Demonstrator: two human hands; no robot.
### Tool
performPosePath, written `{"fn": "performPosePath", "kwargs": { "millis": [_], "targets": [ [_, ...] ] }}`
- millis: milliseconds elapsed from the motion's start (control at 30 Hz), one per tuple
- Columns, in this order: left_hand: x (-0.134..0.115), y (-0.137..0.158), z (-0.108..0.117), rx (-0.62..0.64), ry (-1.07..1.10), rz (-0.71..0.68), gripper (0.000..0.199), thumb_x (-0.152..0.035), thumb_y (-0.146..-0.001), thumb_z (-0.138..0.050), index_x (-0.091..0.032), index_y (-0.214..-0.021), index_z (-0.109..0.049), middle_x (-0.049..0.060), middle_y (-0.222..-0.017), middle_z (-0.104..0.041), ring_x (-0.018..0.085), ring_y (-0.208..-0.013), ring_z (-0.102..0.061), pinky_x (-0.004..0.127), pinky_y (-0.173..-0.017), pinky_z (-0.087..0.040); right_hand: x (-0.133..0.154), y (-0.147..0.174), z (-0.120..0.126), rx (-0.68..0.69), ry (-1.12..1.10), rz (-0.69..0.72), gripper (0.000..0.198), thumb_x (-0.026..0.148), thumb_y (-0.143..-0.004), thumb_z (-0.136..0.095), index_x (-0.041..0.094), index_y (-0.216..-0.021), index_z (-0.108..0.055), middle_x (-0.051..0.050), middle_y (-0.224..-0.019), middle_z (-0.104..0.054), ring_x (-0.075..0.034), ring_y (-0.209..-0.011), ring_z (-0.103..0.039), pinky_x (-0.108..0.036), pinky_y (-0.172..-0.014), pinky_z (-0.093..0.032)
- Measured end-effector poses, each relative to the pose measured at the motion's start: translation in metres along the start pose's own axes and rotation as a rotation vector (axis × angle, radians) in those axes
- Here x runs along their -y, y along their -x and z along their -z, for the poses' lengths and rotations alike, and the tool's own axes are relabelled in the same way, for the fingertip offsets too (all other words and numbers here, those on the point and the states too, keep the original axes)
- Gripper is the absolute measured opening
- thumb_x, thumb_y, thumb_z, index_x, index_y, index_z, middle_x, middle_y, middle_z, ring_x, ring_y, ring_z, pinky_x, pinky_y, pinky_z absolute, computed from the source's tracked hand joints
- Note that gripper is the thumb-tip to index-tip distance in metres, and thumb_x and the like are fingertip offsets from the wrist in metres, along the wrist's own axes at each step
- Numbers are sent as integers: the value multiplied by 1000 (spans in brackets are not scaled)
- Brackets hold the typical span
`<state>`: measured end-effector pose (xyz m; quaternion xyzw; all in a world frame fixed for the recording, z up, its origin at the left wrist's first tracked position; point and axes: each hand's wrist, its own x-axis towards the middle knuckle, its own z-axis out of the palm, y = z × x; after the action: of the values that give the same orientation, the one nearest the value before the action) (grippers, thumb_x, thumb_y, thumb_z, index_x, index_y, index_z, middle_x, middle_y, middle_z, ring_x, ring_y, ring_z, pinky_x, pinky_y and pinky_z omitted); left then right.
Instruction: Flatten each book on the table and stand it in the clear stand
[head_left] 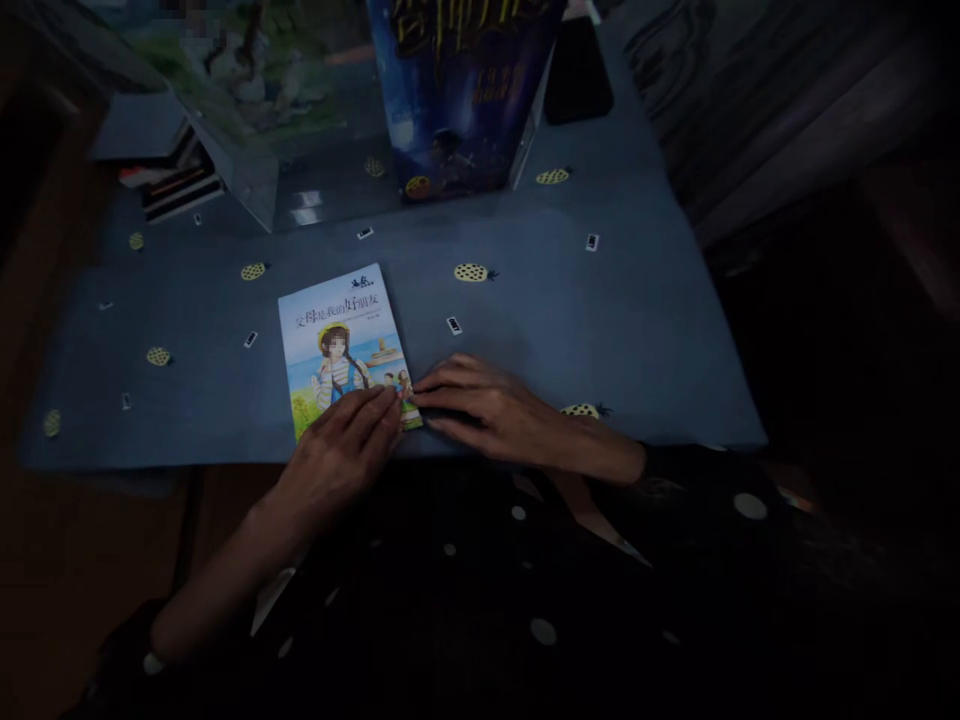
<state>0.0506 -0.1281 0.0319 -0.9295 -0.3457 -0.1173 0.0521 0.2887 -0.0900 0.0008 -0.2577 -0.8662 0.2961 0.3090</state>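
Note:
A paperback book (337, 350) with an illustrated cover of a figure in a yellow hat lies closed near the table's front edge. My left hand (346, 440) rests over its lower part, the fingers stretched out and close together on the cover. From the right, my right hand (491, 405) reaches the book's lower right edge, its fingers extended and slightly apart. The fingertips of both hands come close together at that corner. Whether the right thumb slips beneath the book cannot be made out.
A blue cloth with yellow pineapples covers the table (600, 330). At the back stand a dark blue illustrated box or book (465, 110) and a clear panel (315, 190). A black phone (577, 75) lies at the back right, a stack of books (169, 165) at the back left. The light is dim.

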Motion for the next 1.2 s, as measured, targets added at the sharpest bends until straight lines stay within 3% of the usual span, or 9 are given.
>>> {"fn": "performPosePath", "kwargs": {
  "millis": [333, 733, 1033, 1200],
  "targets": [
    [4, -4, 5, -29, 78, -32, 24, -9, -99, -50, -8, -119, -63, 14, -116, -73, 26, -106, -68, 43, -88, -64, -3, -1, 1, 56, 14, -11, 26, 25, -100, -56, 16, -122, -68, -11, -113, -69, -22, -106, -58, -45, -94, -53],
    [2, -4, 4, -37, 84, -21, 21, -10, -98, -53, -11, -115, -66, 12, -115, -74, 24, -106, -68, 40, -88, -63, -8, -3, 0, 40, 38, 72, 26, 33, -101, -56, 18, -116, -70, -9, -112, -70, -21, -101, -56, -43, -92, -50],
    [-3, -3, -2, -109, -3, -1, 22, -14, -97, -56, -13, -117, -65, 8, -112, -74, 22, -103, -67, 35, -89, -61, 2, 2, -4, 48, 364, 225, 20, 20, -103, -50, 17, -109, -69, -5, -92, -68, -18, -87, -52, -32, -75, -42],
    [3, -10, -7, -55, 19, 20, 28, -15, -99, -51, -13, -124, -63, 9, -120, -72, 22, -112, -65, 38, -95, -58, 6, 1, -2, 34, 363, 212, 20, 19, -104, -48, 16, -107, -68, -4, -87, -66, -18, -83, -51, -31, -72, -43]
  ]
}}
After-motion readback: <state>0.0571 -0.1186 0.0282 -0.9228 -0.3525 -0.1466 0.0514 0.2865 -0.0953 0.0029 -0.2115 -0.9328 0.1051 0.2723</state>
